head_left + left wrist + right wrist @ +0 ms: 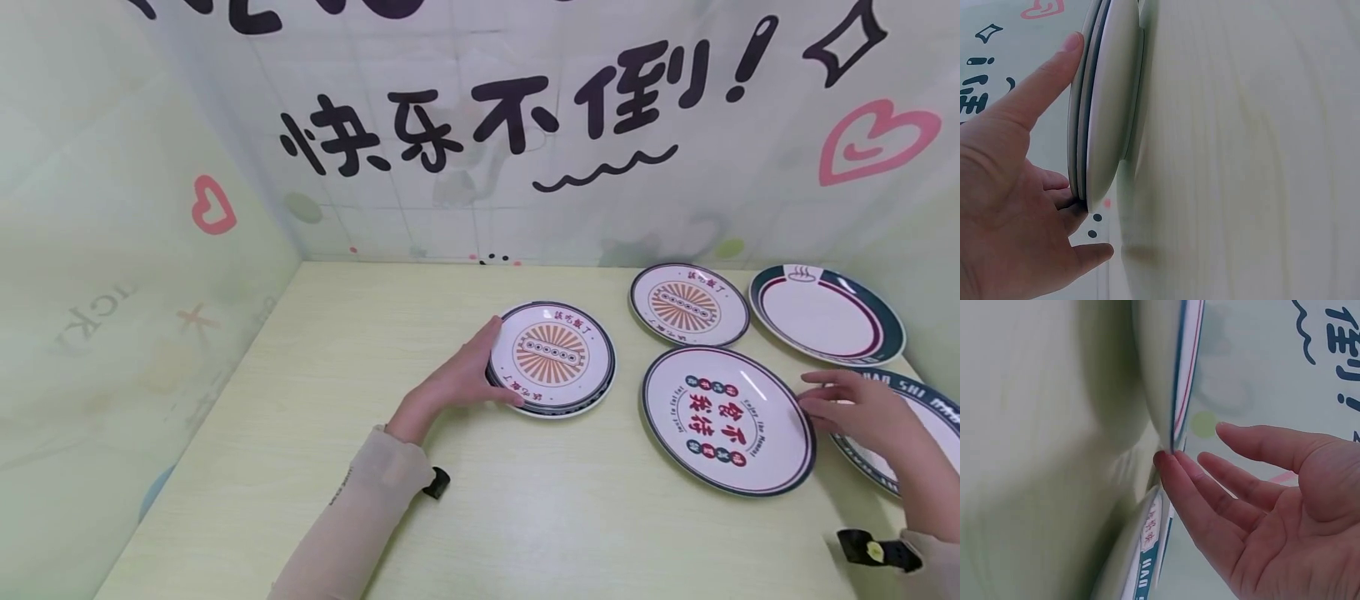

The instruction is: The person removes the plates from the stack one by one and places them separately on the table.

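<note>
My left hand holds the left side of a small stack of round plates, thumb and fingers spread around the rim. The top plate has an orange sunburst. Seen edge-on in the left wrist view, the stacked plates stand between the thumb and the other fingers. On the right, a larger white plate with red and green lettering lies near my right hand. The fingertips of that hand meet the rim of the plate in the right wrist view, while the thumb stays away from it.
Behind the lettered plate lies a single sunburst plate. A green-rimmed plate stands at the back right. Another plate with a lettered rim is partly under my right hand. Printed cloth walls border the table.
</note>
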The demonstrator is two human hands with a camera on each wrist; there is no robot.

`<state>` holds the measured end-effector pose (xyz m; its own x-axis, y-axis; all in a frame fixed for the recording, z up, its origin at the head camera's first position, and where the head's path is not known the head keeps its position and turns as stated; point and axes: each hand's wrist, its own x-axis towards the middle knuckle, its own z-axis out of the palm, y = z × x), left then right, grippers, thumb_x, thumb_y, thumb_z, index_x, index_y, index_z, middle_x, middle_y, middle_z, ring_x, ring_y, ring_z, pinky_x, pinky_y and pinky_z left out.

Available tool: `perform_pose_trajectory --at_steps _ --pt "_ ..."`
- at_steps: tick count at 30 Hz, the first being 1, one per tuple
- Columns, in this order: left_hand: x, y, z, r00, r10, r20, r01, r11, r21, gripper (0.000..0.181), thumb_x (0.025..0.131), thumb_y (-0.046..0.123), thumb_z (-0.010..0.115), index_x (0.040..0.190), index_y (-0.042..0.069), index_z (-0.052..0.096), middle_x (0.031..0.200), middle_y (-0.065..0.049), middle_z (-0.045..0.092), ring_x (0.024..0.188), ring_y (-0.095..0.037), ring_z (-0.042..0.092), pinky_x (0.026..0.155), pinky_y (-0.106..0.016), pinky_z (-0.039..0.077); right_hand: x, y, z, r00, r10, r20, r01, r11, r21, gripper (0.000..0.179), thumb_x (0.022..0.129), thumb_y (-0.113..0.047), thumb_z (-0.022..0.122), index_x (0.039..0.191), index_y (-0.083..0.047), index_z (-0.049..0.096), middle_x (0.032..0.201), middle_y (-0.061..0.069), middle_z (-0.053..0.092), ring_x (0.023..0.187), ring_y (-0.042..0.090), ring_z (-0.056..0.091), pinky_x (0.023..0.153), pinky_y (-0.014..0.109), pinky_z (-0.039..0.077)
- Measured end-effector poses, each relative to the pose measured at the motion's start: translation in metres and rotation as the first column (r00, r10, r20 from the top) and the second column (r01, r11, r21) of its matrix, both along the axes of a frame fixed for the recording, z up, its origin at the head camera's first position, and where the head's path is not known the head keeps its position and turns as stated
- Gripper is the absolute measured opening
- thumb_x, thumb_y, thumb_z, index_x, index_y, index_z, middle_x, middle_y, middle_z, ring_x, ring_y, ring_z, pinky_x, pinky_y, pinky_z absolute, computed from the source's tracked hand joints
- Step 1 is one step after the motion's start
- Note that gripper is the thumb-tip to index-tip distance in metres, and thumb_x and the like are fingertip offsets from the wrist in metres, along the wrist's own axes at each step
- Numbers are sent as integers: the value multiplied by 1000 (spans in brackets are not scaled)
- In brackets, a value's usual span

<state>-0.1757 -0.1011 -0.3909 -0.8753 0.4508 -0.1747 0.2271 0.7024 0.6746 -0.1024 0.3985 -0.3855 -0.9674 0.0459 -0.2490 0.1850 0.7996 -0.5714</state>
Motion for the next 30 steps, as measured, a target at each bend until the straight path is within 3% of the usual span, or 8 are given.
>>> perform_pose_trajectory --at_steps 4,7,11,14,18,30 --pt "0 -1 1 1000 -4 -3 4 1000 2 131 72 39 89 161 8 -3 170 -9 0 157 -24 5 129 -40 14 -6 9 -10 996 -24 -84 25 1000 17 50 97 -15 64 134 13 45 110 34 62 74 5 65 59 15 57" --pt "-1 -1 0 1000 -4 -1 4 1000 0 131 73 39 89 161 8 -3 170 -9 0 157 -23 5 129 -40 14 -8 9 -10 994 -36 -107 36 999 -2 49 98 -15 63 134 12 46 110 33 63 76 7 66 59 13 55" --pt "0 -1 -3 1000 -10 2 10 1000 -3 131 72 41 89 161 9 -2 170 -8 0 157 -23 5 129 -40 14 -4 -5 4 993 -61 -98 58 998 -28 49 99 -17 61 134 14 45 111 34 63 76 6 65 60 11 54" --pt "0 0 -3 1000 -11 1 11 1000 6 131 72 40 90 161 8 -2 170 -9 1 157 -24 6 129 -41 14 -1 -20 13 991 -64 -115 62 998 -22 48 100 -16 59 134 14 46 111 33 64 72 -8 59 60 10 53" --pt "1 -1 -3 1000 -8 -2 8 1000 16 131 71 39 90 161 8 -1 170 -9 2 157 -24 7 129 -40 14 -1 -33 21 990 -35 -136 27 998 -56 50 101 -21 58 135 14 46 118 36 62 73 -16 53 62 9 53" --pt "1 -2 -2 1000 0 -4 0 1000 18 131 72 39 90 161 9 -2 170 -8 1 157 -23 6 129 -40 14 -14 -62 29 985 -19 -169 -10 985 -170 53 102 -29 57 138 9 47 125 33 59 79 -18 57 67 10 56"
